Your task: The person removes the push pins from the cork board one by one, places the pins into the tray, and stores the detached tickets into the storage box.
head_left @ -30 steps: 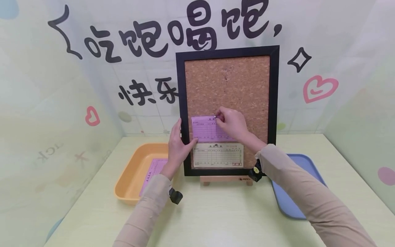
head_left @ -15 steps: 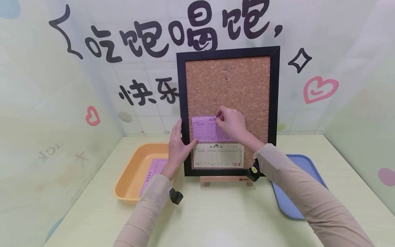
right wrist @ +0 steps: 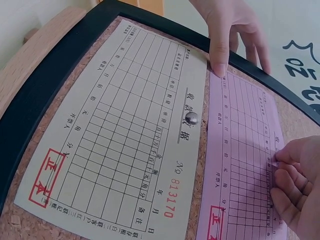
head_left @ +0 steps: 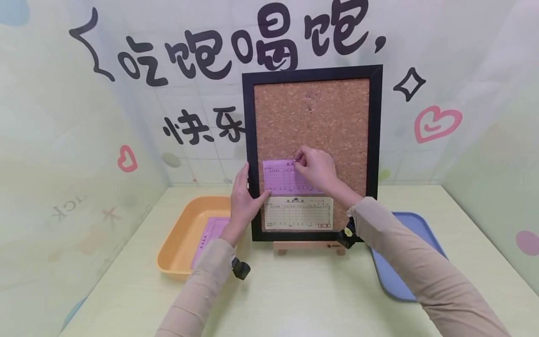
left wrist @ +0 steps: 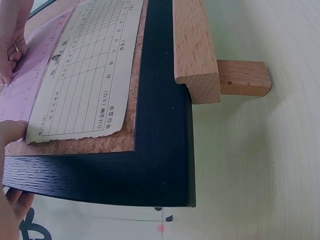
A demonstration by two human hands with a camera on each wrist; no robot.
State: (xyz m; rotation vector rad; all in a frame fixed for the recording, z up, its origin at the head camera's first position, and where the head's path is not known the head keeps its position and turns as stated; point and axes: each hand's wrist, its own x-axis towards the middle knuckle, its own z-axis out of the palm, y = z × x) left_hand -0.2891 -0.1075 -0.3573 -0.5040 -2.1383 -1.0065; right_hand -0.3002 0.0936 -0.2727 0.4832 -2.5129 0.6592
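A black-framed cork board (head_left: 312, 117) stands upright on a wooden easel (head_left: 309, 245). A beige form (head_left: 298, 213) is pinned low on it by a silver pin (right wrist: 192, 118). A pink slip (head_left: 280, 178) lies just above that form. My left hand (head_left: 246, 199) holds the frame's left edge (left wrist: 160, 125): the thumb (right wrist: 220, 50) presses the pink slip's lower left corner, and the fingers reach behind the frame. My right hand (head_left: 315, 166) pinches a small pin (head_left: 296, 162) at the slip's top edge. In the right wrist view the curled fingers (right wrist: 292, 180) hide it.
An orange tray (head_left: 177, 241) with another pink slip (head_left: 210, 234) in it sits left of the board. A blue tray (head_left: 417, 229) lies to the right, partly under my right sleeve. A decorated wall stands close behind the board.
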